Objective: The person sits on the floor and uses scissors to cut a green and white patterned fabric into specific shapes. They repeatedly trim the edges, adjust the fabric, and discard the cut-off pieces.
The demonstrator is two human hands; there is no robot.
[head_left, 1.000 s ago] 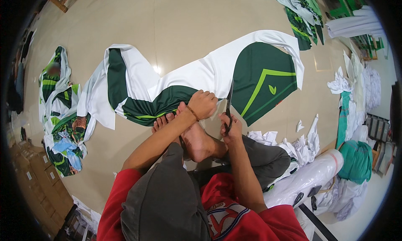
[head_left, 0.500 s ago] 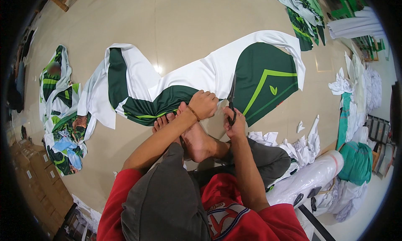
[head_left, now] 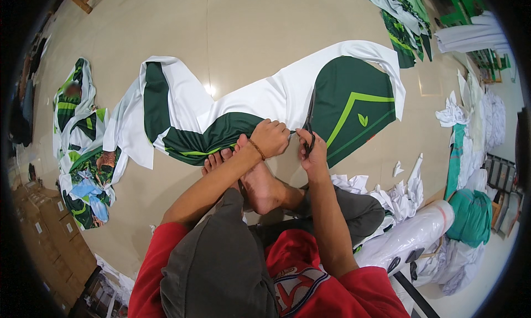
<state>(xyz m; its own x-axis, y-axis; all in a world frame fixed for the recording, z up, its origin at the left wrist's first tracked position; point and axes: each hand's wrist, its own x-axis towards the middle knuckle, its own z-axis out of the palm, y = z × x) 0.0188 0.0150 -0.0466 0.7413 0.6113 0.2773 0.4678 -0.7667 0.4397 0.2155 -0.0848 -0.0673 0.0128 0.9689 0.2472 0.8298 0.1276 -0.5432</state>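
A long white cloth printed with dark green panels lies across the floor in front of me. My left hand is closed on its near edge, between the bunched green panel and the broad leaf-marked panel. Black scissors are in my right hand, fingers round the handles. Their blades point away from me, along the left edge of the broad panel. My bare foot is just below my left wrist, and the toes of the other foot reach the bunched panel.
Printed cloth pieces lie in a pile at the left and another at the far right. White scraps and a plastic-wrapped roll are by my right knee. Cardboard boxes stand at the lower left. A green bundle sits at the right.
My right hand and the scissors have moved slightly up and to the right along the panel's edge. My left hand keeps its hold at nearly the same place.
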